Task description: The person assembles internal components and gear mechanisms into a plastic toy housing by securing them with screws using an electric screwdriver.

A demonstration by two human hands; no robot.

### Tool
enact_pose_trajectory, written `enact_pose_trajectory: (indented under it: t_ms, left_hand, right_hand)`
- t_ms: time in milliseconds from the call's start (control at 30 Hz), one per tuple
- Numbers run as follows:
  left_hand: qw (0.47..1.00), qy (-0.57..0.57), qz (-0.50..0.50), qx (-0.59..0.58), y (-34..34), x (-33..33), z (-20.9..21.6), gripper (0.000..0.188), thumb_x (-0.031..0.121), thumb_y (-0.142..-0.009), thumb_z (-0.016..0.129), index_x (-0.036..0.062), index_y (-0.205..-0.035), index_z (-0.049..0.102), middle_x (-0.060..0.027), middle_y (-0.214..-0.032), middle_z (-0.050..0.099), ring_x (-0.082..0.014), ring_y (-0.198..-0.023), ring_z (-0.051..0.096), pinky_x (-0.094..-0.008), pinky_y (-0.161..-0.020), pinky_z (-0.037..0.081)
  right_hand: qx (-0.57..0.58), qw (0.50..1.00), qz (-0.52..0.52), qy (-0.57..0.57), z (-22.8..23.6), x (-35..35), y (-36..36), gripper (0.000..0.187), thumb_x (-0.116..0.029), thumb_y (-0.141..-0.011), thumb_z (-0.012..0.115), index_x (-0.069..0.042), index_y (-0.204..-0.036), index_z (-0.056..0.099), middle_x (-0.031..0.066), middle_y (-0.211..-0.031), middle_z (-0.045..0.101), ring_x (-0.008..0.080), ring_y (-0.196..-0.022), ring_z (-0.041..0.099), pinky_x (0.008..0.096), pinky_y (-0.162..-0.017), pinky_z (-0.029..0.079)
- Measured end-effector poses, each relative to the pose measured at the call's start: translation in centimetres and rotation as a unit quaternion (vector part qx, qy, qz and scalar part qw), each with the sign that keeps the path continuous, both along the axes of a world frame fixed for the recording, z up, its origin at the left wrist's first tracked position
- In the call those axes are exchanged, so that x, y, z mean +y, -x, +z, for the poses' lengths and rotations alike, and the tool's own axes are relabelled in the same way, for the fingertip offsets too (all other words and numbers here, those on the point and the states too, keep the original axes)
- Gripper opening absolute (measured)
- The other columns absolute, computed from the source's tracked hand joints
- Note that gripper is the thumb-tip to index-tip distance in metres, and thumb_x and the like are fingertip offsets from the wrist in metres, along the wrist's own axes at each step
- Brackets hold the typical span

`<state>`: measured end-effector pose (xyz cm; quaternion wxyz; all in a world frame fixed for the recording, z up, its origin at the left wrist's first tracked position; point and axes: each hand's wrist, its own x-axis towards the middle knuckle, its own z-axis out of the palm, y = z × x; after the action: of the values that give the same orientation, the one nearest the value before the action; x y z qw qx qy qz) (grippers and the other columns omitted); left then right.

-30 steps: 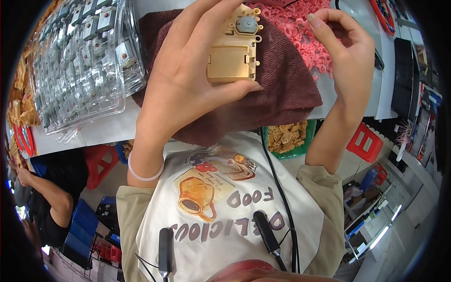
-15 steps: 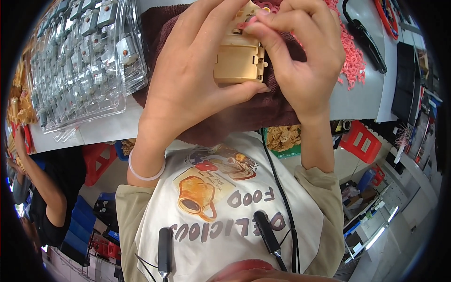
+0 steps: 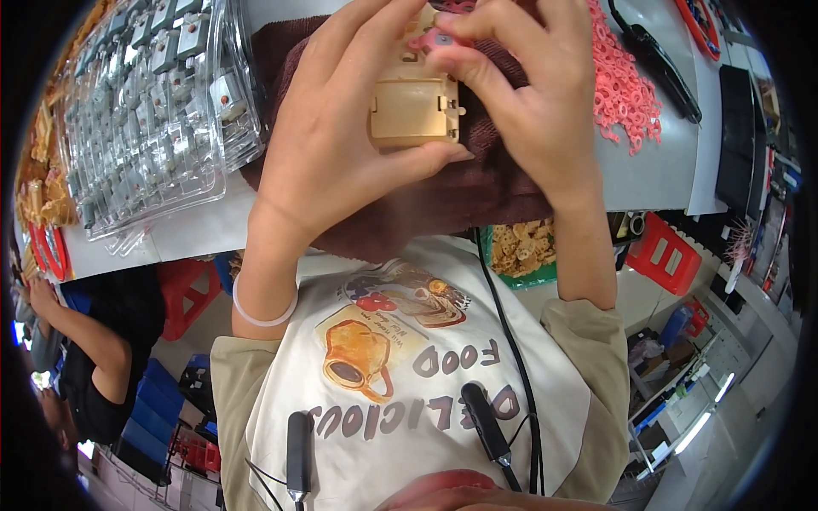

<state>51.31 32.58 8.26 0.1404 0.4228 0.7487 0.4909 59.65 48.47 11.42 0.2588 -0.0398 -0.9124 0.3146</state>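
My left hand (image 3: 328, 128) is wrapped round a cream-yellow plastic housing (image 3: 413, 111), with its thumb along the near edge. A rectangular recess faces up in the housing, and small tabs show on its right side. The fingers hide its left side. My right hand (image 3: 541, 102) pinches a small pink plastic piece (image 3: 429, 41) between thumb and forefinger, at the far part of the housing. Whether the piece touches the housing I cannot tell. Both hands are above a dark maroon towel (image 3: 375, 234) on the table.
Clear plastic trays (image 3: 226, 183) with several small grey motors stand at left. A heap of pink ring-shaped pieces (image 3: 626, 98) and a black handheld tool (image 3: 660, 64) lie at right. Below the table edge is a green container (image 3: 524, 277) of yellowish parts. A person (image 3: 102, 341) works at far left.
Both hands and the housing have shifted slightly left. The pink piece now shows more plainly between my right fingertips. The person at left has moved an arm.
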Motion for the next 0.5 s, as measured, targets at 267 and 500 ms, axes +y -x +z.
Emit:
enact_pose_trajectory:
  t_ms: [267, 500]
  left_hand:
    - [0.994, 0.103, -0.004, -0.018, -0.3, 0.4, 3.7, 0.096, 0.029, -0.064, 0.09, 0.0032, -0.144, 0.043, -0.0197, -0.141, 0.044, -0.037, -0.129, 0.047, -0.0426, -0.108, 0.039]
    - [0.985, -0.031, 0.016, 0.17, -0.3, 2.7, 1.9, 0.038, 0.01, -0.08, 0.075, 0.0046, -0.116, 0.065, -0.0102, -0.119, 0.062, -0.024, -0.108, 0.062, -0.0346, -0.092, 0.048]
  right_hand:
    - [0.036, 0.968, -0.211, -0.127, -1.7, 15.6, -8.7, 0.035, -0.032, -0.091, 0.07, -0.011, -0.119, 0.068, 0.0053, -0.116, 0.063, 0.0176, -0.112, 0.058, 0.0311, -0.094, 0.044]
    - [-0.128, 0.942, -0.175, -0.257, -4.5, 23.3, -11.1, 0.051, -0.036, -0.089, 0.07, -0.013, -0.133, 0.059, 0.0115, -0.125, 0.06, 0.0275, -0.116, 0.058, 0.0376, -0.102, 0.041]
